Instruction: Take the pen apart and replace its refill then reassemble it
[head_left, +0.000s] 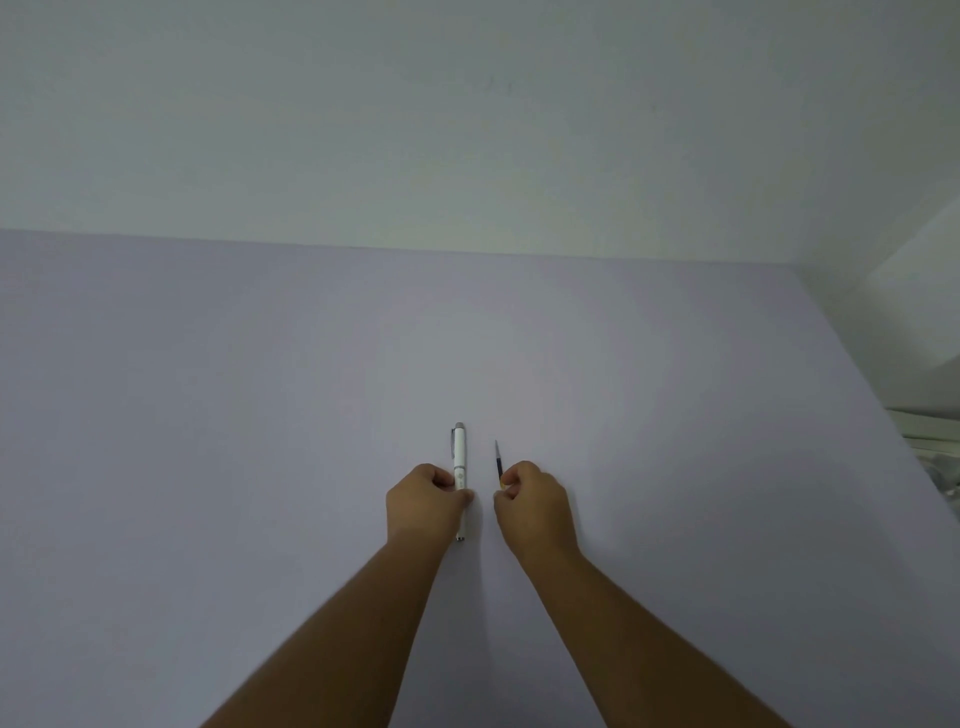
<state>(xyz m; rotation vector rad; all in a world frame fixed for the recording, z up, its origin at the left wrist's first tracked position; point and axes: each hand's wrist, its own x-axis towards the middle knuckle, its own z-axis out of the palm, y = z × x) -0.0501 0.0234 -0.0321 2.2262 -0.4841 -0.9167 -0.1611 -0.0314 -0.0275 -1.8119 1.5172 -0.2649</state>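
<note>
Low in the frame's centre, the left hand (423, 501) fingers grip a white pen (460, 457); the right hand (532, 501) fingers pinch a dark refill (498, 460) above the desk (208, 415).

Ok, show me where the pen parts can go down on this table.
Bare table lies left of the left hand, right of the right hand, and beyond the white pen and refill up to the wall. Only the narrow gap between the hands is crowded.
</note>
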